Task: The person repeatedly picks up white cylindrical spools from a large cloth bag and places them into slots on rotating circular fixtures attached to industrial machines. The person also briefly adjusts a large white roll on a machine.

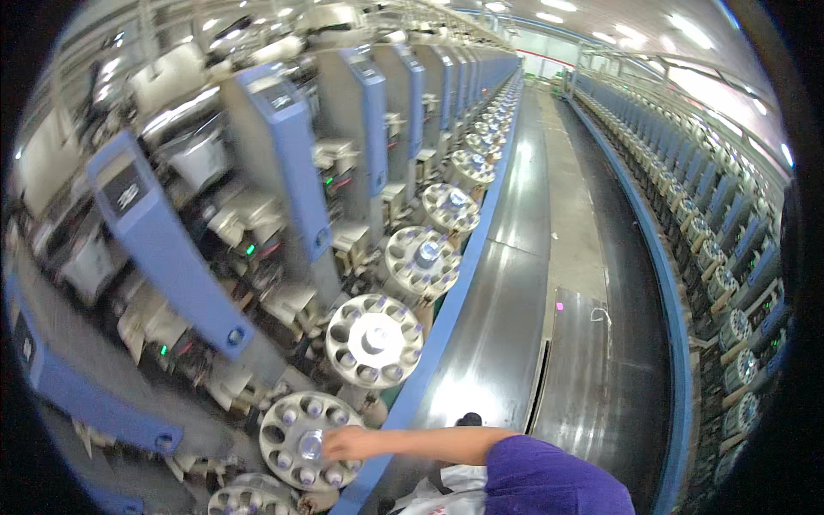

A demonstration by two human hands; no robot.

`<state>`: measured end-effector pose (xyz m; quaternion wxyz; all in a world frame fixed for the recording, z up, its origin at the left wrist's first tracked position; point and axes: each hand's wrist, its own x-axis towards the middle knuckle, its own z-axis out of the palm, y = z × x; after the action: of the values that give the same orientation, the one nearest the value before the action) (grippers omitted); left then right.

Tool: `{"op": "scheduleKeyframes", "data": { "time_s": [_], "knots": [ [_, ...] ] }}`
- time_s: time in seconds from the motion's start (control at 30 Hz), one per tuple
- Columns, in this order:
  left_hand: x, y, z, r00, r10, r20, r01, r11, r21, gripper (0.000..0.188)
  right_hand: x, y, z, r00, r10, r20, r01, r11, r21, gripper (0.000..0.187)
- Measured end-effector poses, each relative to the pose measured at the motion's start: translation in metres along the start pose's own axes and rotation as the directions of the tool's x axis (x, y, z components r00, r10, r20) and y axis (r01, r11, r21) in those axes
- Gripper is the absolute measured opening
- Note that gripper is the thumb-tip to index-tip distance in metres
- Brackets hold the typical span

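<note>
Fingers [333,444] reach over a round, pale, hole-ringed disc [291,440].

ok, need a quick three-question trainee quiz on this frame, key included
1. True or false: the left hand is in view.

2. Where is the right hand?
A) on the floor
B) at a round pale disc
C) on an overhead light

3. Fill in: the long rail beside the row of discs is ____ in colour.

Key:
1. False; only the right hand shows.
2. B
3. blue
</note>
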<state>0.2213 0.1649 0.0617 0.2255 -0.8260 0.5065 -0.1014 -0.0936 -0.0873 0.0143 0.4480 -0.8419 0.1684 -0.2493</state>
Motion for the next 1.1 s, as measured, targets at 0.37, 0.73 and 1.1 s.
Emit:
{"op": "scheduleKeyframes", "data": {
  "time_s": [0.37,0.73,1.1],
  "knots": [
    [0.119,0.420,-0.358,0.909,0.203,-0.364,-0.409,0.602,-0.686,0.029,-0.452,0.069,-0.360,0.560,0.792,-0.242,-0.795,0.596,0.112,0.031],
    [0.215,0.900,-0.578,0.033,0.941,-0.336,0.034,-0.337,-0.941,0.035,-0.552,0.240,-0.699,0.618,0.536,-0.576,-0.736,0.652,-0.183,0.022],
    [0.334,1.354,-0.845,-0.233,0.949,-0.213,0.431,-0.095,-0.897,0.038,-0.964,0.254,-0.784,-0.945,0.326,0.010,-0.069,-0.230,0.971,0.026]
  ]
}}
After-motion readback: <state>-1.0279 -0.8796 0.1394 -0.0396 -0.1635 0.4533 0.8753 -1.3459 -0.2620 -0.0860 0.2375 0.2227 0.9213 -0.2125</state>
